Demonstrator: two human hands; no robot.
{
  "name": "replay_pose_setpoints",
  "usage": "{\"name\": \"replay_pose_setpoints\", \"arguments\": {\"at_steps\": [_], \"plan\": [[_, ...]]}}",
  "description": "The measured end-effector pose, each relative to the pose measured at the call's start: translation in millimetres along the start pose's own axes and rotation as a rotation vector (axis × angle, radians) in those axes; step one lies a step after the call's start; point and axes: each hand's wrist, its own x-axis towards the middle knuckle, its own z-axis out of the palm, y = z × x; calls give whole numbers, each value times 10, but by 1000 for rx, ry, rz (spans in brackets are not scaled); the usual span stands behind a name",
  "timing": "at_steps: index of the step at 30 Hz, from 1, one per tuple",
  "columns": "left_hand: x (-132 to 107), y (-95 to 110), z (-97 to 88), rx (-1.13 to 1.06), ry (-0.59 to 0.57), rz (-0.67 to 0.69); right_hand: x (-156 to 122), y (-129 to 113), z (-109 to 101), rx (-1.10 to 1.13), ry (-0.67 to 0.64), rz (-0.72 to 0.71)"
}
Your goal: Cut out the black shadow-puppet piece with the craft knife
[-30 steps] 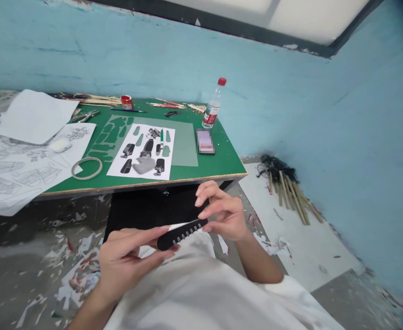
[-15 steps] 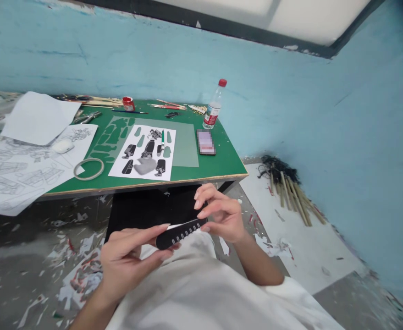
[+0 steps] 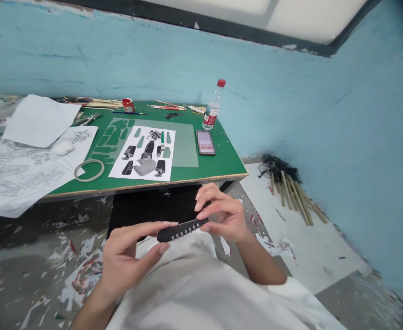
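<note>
Both hands hold a long black paper cutout (image 3: 182, 230) with a row of small white dots, over my lap in white cloth. My left hand (image 3: 129, 259) pinches its left end between thumb and fingers. My right hand (image 3: 222, 213) pinches its right end, the other fingers curled above it. Beyond them stands a low green table (image 3: 222, 162) bearing a white sheet (image 3: 142, 153) with black printed shapes and cut-out holes, and a green-handled knife (image 3: 162, 137) lying on it.
On the table are a water bottle (image 3: 212, 106), a phone (image 3: 205, 142), a tape ring (image 3: 89, 170), a red paint jar (image 3: 128, 105), brushes and drawing sheets (image 3: 15, 169). Paper scraps litter the floor (image 3: 32, 275). Bamboo sticks (image 3: 295, 195) lie by the blue wall at right.
The cutout has been tilted flatter, so its white underside no longer shows. Both hands stayed in place, fingers shifting slightly.
</note>
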Motion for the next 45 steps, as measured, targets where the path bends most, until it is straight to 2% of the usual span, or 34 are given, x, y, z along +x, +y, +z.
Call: {"name": "replay_pose_setpoints", "arguments": {"at_steps": [6, 10, 14, 18, 21, 25, 29, 36, 41, 45], "plan": [[3, 6, -52, 97, -40, 24, -16, 18, -13, 59, -72, 58], [-3, 5, -39, 101, -50, 6, -24, 22, 10, 110, -32, 76], [-20, 25, 13, 95, 20, -15, -32, 22, 56, 154, 38, 92], [-74, 9, 29, 150, 118, -7, -66, 35, 112, 216, 42, 124], [-119, -9, 23, 124, 110, -37, -92, 41, 145, 232, 54, 146], [-150, 5, 54, -21, 115, -106, -109, 36, 186, 230, 100, 144], [-146, 48, 105, -113, 128, -110, -119, 37, 230, 233, 158, 145], [-151, 146, 186, -199, 241, -207, -111, 42, 286, 220, 228, 108], [-133, 146, 191, -115, 255, -187, -102, 29, 295, 166, 267, 112], [-122, 126, 165, -69, 273, -168, -97, 12, 295, 136, 244, 61]]}}
